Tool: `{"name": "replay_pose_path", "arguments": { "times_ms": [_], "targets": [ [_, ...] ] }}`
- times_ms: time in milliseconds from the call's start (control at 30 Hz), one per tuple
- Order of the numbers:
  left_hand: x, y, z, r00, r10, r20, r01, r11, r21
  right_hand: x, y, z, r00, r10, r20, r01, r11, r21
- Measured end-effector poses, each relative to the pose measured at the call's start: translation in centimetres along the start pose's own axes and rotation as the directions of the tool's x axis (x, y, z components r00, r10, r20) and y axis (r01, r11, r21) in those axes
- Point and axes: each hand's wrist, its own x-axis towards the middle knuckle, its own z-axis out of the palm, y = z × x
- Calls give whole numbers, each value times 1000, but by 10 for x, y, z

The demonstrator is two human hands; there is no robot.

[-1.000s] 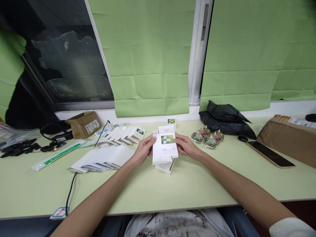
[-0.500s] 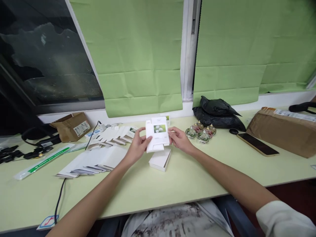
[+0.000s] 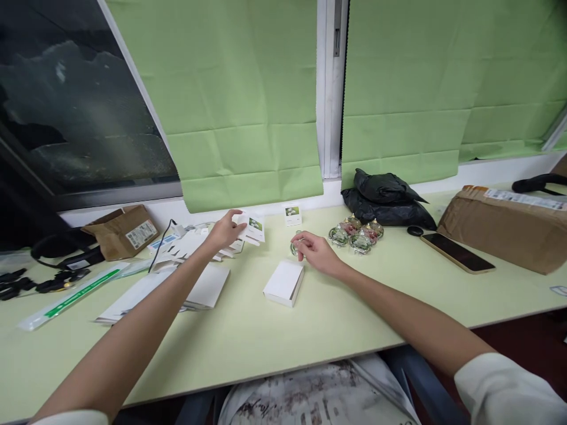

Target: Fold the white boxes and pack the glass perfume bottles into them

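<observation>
My left hand (image 3: 225, 231) pinches a white flat-folded carton (image 3: 253, 229) with a flower picture, held above the left side of the desk near other cartons. My right hand (image 3: 318, 252) has its fingers curled in at a small round green glass ornament (image 3: 294, 244), partly hidden behind the fingertips. Just below that hand lies a plain white box (image 3: 283, 284), flat on the desk. Behind it stands a small white box with a flower picture (image 3: 293, 216). Further right, several round glass ornaments with gold tops (image 3: 358, 237) sit in a cluster.
White flat cartons (image 3: 208, 288) are spread at the left, partly under my left forearm. An open brown box (image 3: 121, 230), a black cable (image 3: 160, 245) and a green-striped plastic packet (image 3: 82, 292) lie beyond. Black plastic bags (image 3: 385, 200), a phone (image 3: 457, 252) and a brown parcel (image 3: 505, 227) are at the right.
My left hand has carried the flat carton left towards the other cartons. My right hand has let go of its edge and moved slightly down, to the green glass ornament, now visible.
</observation>
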Motion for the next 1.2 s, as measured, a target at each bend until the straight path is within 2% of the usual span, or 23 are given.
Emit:
{"name": "replay_pose_path", "arguments": {
  "times_ms": [67, 267, 367, 500, 700, 800, 867, 933, 1067, 1200],
  "targets": [
    [12, -4, 6, 999, -4, 52, -8, 971, 239, 0, 2, -1, 1000, -3, -6, 3, 1000, -11],
    [31, -13, 21, 994, -62, 90, 16, 898, 439, -3, 2, -1, 1000, -10, 18, 11, 999, -45],
    [35, -18, 23, 990, -97, 106, 30, 859, 511, -4, 1, 0, 999, -17, 30, 18, 998, -57],
    [38, -27, 17, 990, -125, 70, 61, 811, 582, -4, 1, 0, 999, -18, 34, 21, 997, -74],
    [38, -38, 1, 991, -135, 18, 94, 773, 627, -3, 3, 0, 999, -29, 42, 33, 996, -87],
    [36, -39, 0, 993, -121, -11, 100, 764, 638, -4, 3, -1, 999, -28, 46, 32, 995, -93],
    [31, -36, 5, 997, -66, -26, 67, 764, 641, -4, 2, -1, 999, -23, 46, 28, 994, -101],
    [24, -29, 15, 999, 37, -8, -23, 772, 635, -5, 2, -1, 999, -18, 48, 23, 994, -107],
    [9, -14, 42, 959, 225, 173, -283, 777, 562, -5, 2, -2, 998, -19, 55, 26, 993, -119],
    [4, -8, 61, 938, 232, 257, -338, 771, 540, -6, 1, -2, 998, -41, 53, 48, 988, -149]
  ]
}}
